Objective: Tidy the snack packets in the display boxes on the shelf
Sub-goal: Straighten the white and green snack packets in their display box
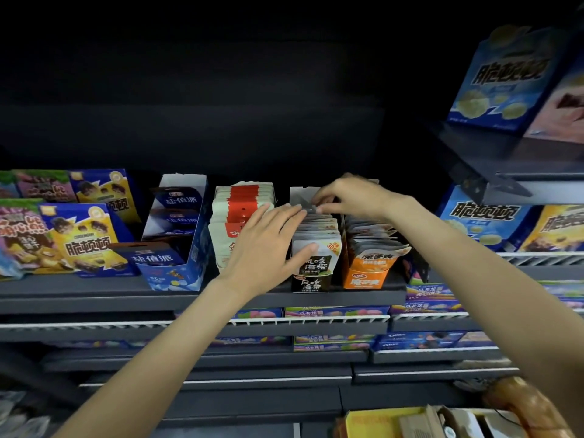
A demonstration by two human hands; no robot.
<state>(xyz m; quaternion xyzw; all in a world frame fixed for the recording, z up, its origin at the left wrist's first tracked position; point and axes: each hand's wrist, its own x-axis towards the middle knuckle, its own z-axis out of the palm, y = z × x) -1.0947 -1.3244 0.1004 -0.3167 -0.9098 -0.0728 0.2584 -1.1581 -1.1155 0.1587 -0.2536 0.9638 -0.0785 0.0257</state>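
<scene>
Now left hand [264, 248] presses flat on packets [316, 245]; right hand [350, 197] pinches one.

Four display boxes [311, 284] stand side by side on the shelf [94, 290] — snack packets [316, 245] filed upright inside, larger cartons [85, 238] to their left.

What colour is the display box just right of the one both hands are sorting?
Orange, with white lettering on its front: the orange box, best seen in the head view.

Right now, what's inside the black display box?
The black display box holds a row of upright grey packets. Left hand and right hand cover part; its bottom is hidden.
</scene>
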